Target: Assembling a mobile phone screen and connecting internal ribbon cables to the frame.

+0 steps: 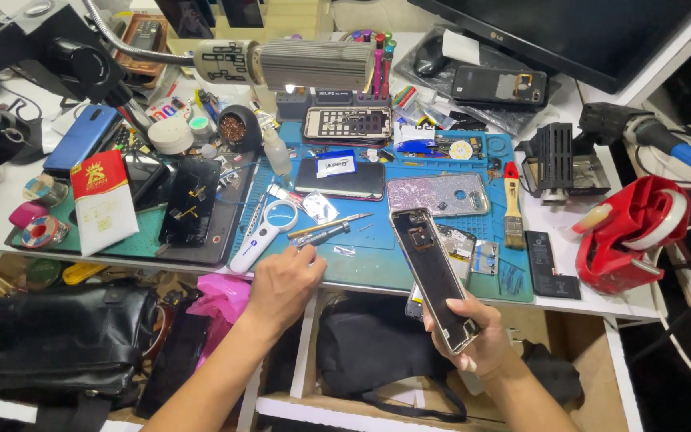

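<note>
A white tabletop (601, 300) crowded with phone repair gear fills the view, with open drawers below it. A dark monitor (569, 32) is cut off at the top right edge. A blue work mat (377, 264) covers the middle of the tabletop, and a ribbed metal lamp head (313, 64) on a bendy neck hangs over its far side. At the right edge sits a red tape dispenser (629, 236). A black bag (57, 336) lies in the left drawer.

The right hand (481, 336) holds an opened phone body (433, 276) upright over the front edge of the tabletop, fingers closed around its lower end; the thin frame shows a dark inside. A loose circuit part behind it is mostly hidden.

The left hand (285, 284) rests on the mat's near edge, fingers curled down onto a slim metal tool (325, 234); whether they grip it is hard to tell. Just beside lie a white magnifying glass (269, 226), a glittery phone case (439, 194) and a wooden-handled brush (513, 204).
</note>
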